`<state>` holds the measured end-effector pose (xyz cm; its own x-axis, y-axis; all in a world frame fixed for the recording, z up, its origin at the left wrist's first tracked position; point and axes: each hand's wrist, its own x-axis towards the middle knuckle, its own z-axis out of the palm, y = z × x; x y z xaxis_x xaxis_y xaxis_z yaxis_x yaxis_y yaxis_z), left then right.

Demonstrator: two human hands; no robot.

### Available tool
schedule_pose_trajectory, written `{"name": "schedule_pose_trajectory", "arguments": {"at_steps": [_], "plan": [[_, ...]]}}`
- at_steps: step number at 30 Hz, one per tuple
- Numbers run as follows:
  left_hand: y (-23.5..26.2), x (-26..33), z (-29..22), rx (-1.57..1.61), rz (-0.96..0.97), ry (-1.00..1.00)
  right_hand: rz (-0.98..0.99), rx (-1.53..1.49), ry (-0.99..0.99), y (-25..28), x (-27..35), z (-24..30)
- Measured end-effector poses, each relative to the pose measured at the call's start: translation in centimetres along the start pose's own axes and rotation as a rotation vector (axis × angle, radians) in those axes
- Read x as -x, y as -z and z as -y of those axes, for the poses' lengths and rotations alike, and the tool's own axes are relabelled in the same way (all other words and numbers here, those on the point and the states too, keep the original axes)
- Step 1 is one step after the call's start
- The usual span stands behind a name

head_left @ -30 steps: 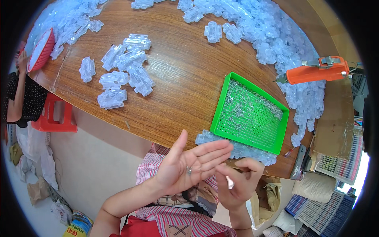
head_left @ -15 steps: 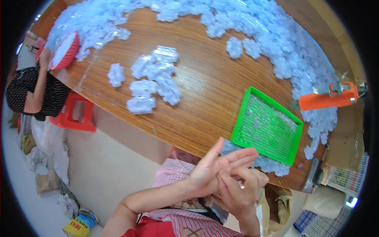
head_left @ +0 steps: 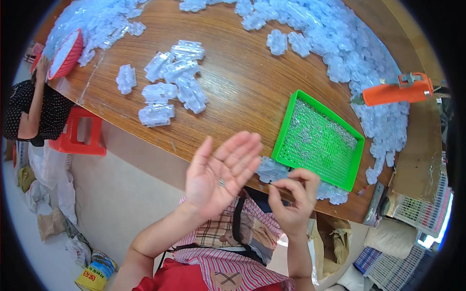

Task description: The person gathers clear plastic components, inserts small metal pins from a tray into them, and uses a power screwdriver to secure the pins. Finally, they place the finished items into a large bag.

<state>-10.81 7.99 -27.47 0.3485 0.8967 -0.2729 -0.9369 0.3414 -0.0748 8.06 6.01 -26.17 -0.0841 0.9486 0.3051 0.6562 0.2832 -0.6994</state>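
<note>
Below the near edge of the wooden counter (head_left: 242, 92), the left hand (head_left: 221, 174) is held up flat with its palm open and its fingers (head_left: 240, 153) spread wide and straight; a tiny dark speck, perhaps a small metal piece (head_left: 222, 183), lies on the palm, too small to tell what it is. Just beside it, the right hand (head_left: 293, 199) is curled, thumb and forefinger pinched narrowly together as if on something very thin; whether anything is actually between them cannot be told. Both hands hover above the lap, over a striped apron (head_left: 218, 271), apart from the counter. Just beyond them a green tray (head_left: 286, 133) with a fine gridded bottom sits at the counter's edge, resting partly on clear plastic parts (head_left: 272, 169) that peek out from beneath it. A small cluster of the same clear plastic blocks (head_left: 167, 92) lies to the left, a long heap of them (head_left: 349, 58) curves along the far side, and an orange tool (head_left: 395, 92) rests on that heap to the right. A red bowl (head_left: 65, 53) sits at the far left edge, near another person (head_left: 29, 111) seated by a red stool (head_left: 82, 133). By my judgement, the step in hand is a fine pick from the open palm, and it calls for a steady palm and a light, exact pinch, since the piece is tiny and could easily roll off.
</note>
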Motion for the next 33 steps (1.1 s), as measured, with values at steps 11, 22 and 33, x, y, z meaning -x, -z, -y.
{"name": "schedule_pose_trajectory", "arguments": {"at_steps": [11, 22, 33], "plan": [[1.0, 0.4, -0.4, 0.059, -0.036, -0.024, 0.012, 0.16, 0.106, -1.6, -1.0, -0.5], [1.4, 0.8, -1.0, 0.048, -0.013, -0.04, 0.061, 0.267, 0.113, -1.1, -1.6, 0.8], [-1.8, -3.7, 1.2, -0.238, 0.112, 0.03, -0.581, 0.026, 0.107, 4.1, -6.5, -1.3]]}}
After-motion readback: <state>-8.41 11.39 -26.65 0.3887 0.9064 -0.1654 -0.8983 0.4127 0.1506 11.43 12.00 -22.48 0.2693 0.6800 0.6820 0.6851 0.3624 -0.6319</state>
